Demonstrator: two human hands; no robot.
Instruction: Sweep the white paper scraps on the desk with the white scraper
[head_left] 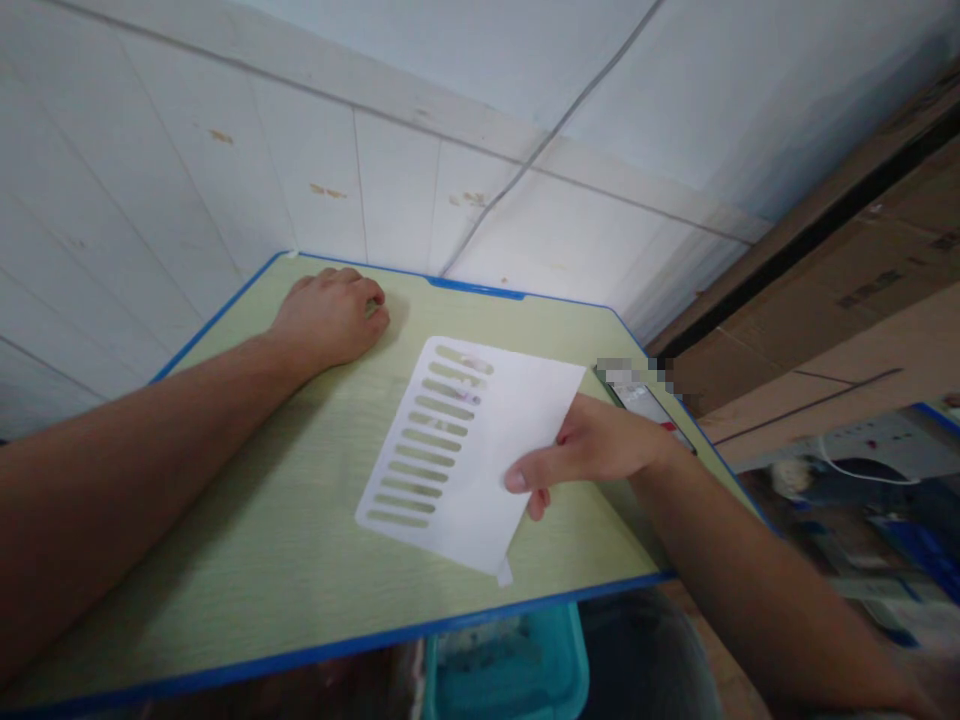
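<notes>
Resting on the far-left part of the counter (270,520), left hand (330,315) is curled in a loose fist, not touching the card. Middle: white card (517,410), tilted over the counter, slotted side to the left. Slots go right through, counter top shows in them, so I'd call that part finished; the rest of the card is plain. Right hand (600,440) pinches the card's right edge, thumb on top, fingers under. Status, my read: card is taken up, not set down; handling looks midway. Phone (652,405), or something like one, lies by the counter's right edge, just past the right hand, not in use.

Hard to see, same order: can't tell if anything sits inside the left fist. Card's left edge touching the counter or just above it: can't tell. Marks by the top slots too blurred to name. Small tab at the near corner, purpose unclear. Teal bin (555,690) below the counter's front edge is cut off, contents unreadable. Right fingers mostly hidden behind the card. Phone's far end pixelated. Cardboard boxes (847,265) cropped, clutter (862,540) below them smeared.
</notes>
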